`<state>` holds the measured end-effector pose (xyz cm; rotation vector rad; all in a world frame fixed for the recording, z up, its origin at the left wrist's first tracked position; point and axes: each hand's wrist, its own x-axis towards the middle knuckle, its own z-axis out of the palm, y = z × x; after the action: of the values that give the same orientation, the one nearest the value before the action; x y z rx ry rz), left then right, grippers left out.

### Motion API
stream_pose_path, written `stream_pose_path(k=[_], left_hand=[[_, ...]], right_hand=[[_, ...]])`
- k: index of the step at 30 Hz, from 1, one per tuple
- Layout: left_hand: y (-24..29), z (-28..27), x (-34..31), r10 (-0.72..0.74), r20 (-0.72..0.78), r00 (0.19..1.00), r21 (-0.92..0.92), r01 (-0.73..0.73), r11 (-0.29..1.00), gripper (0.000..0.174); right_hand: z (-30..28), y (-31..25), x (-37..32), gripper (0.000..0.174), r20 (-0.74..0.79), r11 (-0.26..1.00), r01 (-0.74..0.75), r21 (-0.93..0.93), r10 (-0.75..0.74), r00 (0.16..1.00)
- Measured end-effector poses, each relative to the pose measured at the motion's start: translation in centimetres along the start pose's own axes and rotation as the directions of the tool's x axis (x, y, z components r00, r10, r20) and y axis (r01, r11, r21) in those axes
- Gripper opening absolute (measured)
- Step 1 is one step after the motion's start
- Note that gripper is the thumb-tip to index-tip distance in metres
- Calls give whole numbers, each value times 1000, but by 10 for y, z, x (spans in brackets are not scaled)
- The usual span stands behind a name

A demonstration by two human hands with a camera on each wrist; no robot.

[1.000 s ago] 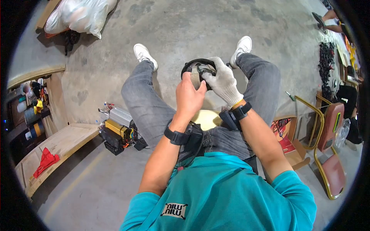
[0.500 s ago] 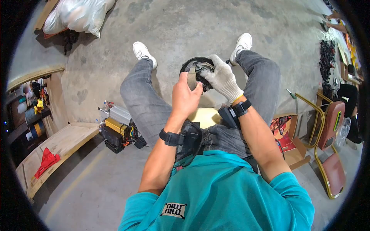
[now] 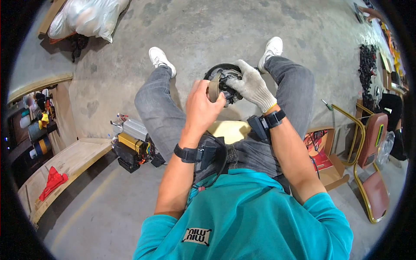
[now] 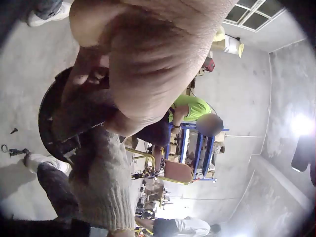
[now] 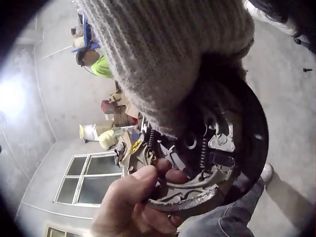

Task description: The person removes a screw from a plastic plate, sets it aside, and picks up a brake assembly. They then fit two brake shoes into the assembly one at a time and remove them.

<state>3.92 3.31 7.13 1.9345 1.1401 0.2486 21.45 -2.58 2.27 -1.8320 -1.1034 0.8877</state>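
Note:
A round drum brake assembly (image 3: 224, 74) with a dark backing plate (image 5: 258, 126) is held up between both hands, above the floor and between the knees. My bare left hand (image 3: 203, 106) pinches a curved brake shoe (image 5: 190, 198) at its near left side, thumb on the inner face and fingers round the outside. Coil springs (image 5: 203, 152) run across the middle of the assembly in the right wrist view. My right hand (image 3: 255, 89), in a white knitted glove, grips the far right rim, its thumb reaching over the inner parts. The gloved fingertips are hidden.
A pale yellow seat (image 3: 232, 131) shows between the thighs. Left lie battery-like boxes with wires (image 3: 135, 141) and a wooden bench (image 3: 69, 167) with a red cloth (image 3: 53, 183). Right stand an open cardboard box (image 3: 326, 162) and a gold-framed chair (image 3: 372, 143). Other people are behind.
My left hand has shifted left and slightly towards the body, with the brake shoe turned more edge-on. The right hand stays on the rim, and the assembly's inner parts show more clearly.

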Motion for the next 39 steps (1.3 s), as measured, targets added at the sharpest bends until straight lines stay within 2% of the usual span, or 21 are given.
stream_pose_path(k=[1, 2, 4, 5, 6, 7, 8, 10, 11, 13, 19, 22, 28, 31, 39], left_hand=[[1, 1, -1, 124, -126, 984, 167, -102, 981, 37], [3, 3, 0, 125, -127, 984, 167, -103, 981, 37], [6, 7, 0, 223, -425, 878, 324, -82, 942, 48], [3, 7, 1, 224, -425, 877, 324, -83, 942, 48], [-2, 6, 0, 61, -304, 951, 155, -14, 988, 50], [-4, 4, 1, -83, -149, 985, -6, 84, 996, 53], [-5, 2, 3, -82, -150, 985, -7, 82, 997, 53], [-7, -4, 6, -147, 133, 980, -274, 179, 945, 45], [-9, -7, 6, -146, 133, 980, -274, 178, 945, 45], [-11, -8, 6, -166, 194, 967, -427, 235, 873, 36], [-13, -15, 8, -132, 257, 957, -530, 254, 809, 30], [-19, -16, 10, -114, 284, 952, -513, 252, 821, 30], [-25, -4, 8, -60, 168, 984, -586, 149, 797, 33], [-29, -3, 10, -59, 187, 981, -593, 160, 789, 35], [-29, -4, 10, -47, 208, 977, -592, 164, 789, 39]], right_hand=[[-1, -3, 0, 37, 2, 999, -32, -6, 32, 999], [-3, -4, 1, 37, 1, 1000, -31, -7, 31, 1000], [-5, -6, 1, 39, -3, 1000, -15, -1, 15, 1000], [-5, -4, 2, 39, -4, 1000, -14, -2, 14, 1000], [-3, 0, 1, 40, 7, 1000, -1, 17, 1, 1000], [-4, -1, 2, 41, 17, 999, 12, 36, -12, 1000], [-6, -3, 2, 41, 16, 999, 13, 35, -13, 1000], [-9, -8, 1, 42, 60, 996, -56, 70, 51, 997], [-9, -7, 2, 42, 59, 996, -55, 69, 51, 997], [-11, -2, 3, 43, 101, 991, -63, 114, 51, 994], [-14, -5, 3, 43, 188, 969, -112, 219, 71, 980], [-15, -7, 3, 44, 221, 967, -168, 189, 125, 967], [-12, -7, 2, 46, 127, 984, -112, 140, 94, 987], [-12, -8, 1, 46, 87, 991, -92, 100, 84, 993], [-15, -8, 3, 45, 145, 984, -114, 137, 94, 985]])
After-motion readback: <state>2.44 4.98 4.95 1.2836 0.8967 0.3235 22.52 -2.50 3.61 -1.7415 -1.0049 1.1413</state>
